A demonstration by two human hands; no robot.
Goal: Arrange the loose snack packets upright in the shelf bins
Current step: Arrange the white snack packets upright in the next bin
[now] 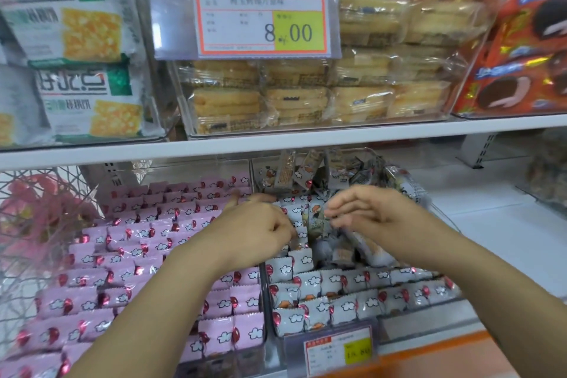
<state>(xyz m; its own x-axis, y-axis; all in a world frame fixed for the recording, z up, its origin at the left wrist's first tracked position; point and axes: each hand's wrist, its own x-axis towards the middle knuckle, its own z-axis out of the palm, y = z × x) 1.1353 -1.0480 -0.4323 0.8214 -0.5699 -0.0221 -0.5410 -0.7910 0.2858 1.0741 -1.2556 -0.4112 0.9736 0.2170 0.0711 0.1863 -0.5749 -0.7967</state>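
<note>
A clear bin point(277, 344) on the lower shelf holds white snack packets point(319, 307) with red balloons, standing upright in rows at the front. Loose packets point(334, 178) lie jumbled at its back. My left hand point(260, 230) rests over the middle of this bin, fingers curled against an upright white packet point(296, 218). My right hand point(371, 209) hovers just right of it, fingertips pinching the edge of a loose packet point(319, 221). A neighbouring bin to the left holds pink packets point(147, 233) in upright rows.
The upper shelf edge point(276, 144) runs close above the bins, carrying clear boxes of biscuits point(306, 95) and a price tag point(260, 18). A small price tag point(337, 350) hangs on the white bin's front. A wire basket point(40, 218) stands at far left.
</note>
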